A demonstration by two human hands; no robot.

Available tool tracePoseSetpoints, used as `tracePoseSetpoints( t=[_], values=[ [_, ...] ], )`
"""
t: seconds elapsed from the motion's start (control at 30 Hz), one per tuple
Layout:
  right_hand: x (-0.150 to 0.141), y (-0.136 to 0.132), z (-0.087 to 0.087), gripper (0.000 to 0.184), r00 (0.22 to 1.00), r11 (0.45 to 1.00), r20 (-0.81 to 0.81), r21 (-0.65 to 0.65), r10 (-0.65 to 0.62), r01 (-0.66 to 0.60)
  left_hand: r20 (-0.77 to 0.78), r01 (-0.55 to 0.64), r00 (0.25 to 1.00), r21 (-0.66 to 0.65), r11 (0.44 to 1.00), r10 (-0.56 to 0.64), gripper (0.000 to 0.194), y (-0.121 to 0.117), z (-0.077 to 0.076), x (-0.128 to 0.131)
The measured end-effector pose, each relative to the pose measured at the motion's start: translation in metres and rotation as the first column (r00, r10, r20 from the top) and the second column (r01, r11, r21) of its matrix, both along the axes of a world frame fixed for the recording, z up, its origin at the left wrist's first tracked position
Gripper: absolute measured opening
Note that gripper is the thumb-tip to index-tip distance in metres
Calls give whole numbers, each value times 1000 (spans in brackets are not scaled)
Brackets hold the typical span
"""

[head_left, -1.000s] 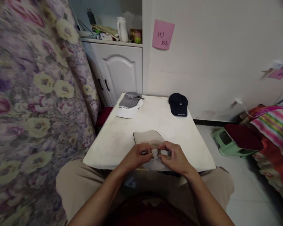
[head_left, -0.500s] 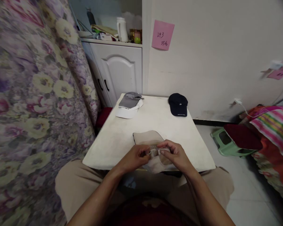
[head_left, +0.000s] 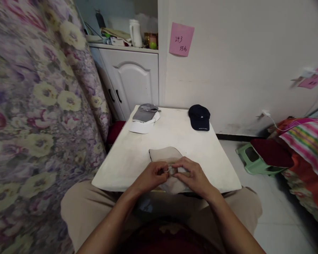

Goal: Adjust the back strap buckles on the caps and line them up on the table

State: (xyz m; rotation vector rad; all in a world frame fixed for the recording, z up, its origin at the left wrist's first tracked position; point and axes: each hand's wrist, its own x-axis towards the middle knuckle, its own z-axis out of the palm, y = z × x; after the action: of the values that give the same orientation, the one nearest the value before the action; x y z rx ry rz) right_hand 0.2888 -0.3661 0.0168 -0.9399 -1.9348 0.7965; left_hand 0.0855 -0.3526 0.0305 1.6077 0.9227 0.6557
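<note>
Nearest: two knees in tan trousers (head_left: 78, 204), partly covered by the forearms; dark red top at the lower edge, cut off and dim. Two bare hands work at the near edge of one white table (head_left: 122, 155). Left hand (head_left: 153, 174): fingers curled, tips pinched on the back strap of a beige cap (head_left: 165, 153); exact grip partly masked by the knuckles. Right hand (head_left: 192, 174): thumb and fingers closed about the other side of the strap. Fastening between the fingertips small and blurred; cannot tell whether joined.

Beige cap: at the near middle of the table, brim pointing away from the person, dark trim along the brim's left edge, crown paler, sagging toward the table's near edge and largely covered by the hands.

Caps, total four. At the far left corner, a grey cap (head_left: 145, 113) lies over a white cap (head_left: 141, 127), hiding much of it; lettering on the grey one unreadable. At the far right, a navy cap (head_left: 199, 118), brim toward the person, small pale marks.

Right: one green stool (head_left: 250, 160) with a dark red top. Left: floral curtain (head_left: 45, 123), cut off by the frame. Beyond: white cabinet (head_left: 132, 83), one white jug (head_left: 135, 34) on its counter, two pink notes (head_left: 181, 39) on the wall.
</note>
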Motion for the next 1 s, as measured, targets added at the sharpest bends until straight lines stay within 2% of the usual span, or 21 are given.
tracePoseSetpoints(
  t=[0.2, 0.33, 0.43, 0.53, 0.63, 0.7, 0.8, 0.9, 1.0],
  values=[
    [4, -2, 8, 23, 959, 996, 283, 75, 24, -47, -17, -8, 1000, -4, 1000, 8, 23, -1, -1, 1],
    [6, -3, 12, 25, 940, 995, 338, 77, 35, -65, -22, -10, 1000, -8, 1000, 10, 22, 0, 0, 1],
    [5, -1, 8, 23, 970, 999, 238, 25, 39, -46, -3, -9, 1000, -6, 1000, 9, 22, 0, 1, 0],
    [3, 3, 3, 25, 999, 985, 31, -169, 27, -21, -4, 8, 1000, -1, 1000, -8, 23, 1, 2, 0],
    [2, 6, -1, 28, 995, 932, -92, -356, 34, -65, -26, 5, 1000, 14, 1000, -4, 22, 1, 1, 1],
    [3, 8, -4, 22, 991, 896, -124, -432, 55, -103, -44, -10, 999, 18, 1000, 11, 21, 1, 0, 1],
    [5, 10, -8, 24, 980, 820, -193, -552, 50, -151, -17, -5, 1000, -30, 1000, 4, 20, 2, 1, -2],
    [6, 11, -11, 30, 969, 771, -247, -613, 23, -175, 38, 22, 999, -62, 998, -20, 22, 4, 3, -7],
    [6, 12, -11, 31, 964, 767, -266, -618, 3, -173, 32, -1, 999, -42, 999, 2, 28, 6, 3, -12]
  ],
)
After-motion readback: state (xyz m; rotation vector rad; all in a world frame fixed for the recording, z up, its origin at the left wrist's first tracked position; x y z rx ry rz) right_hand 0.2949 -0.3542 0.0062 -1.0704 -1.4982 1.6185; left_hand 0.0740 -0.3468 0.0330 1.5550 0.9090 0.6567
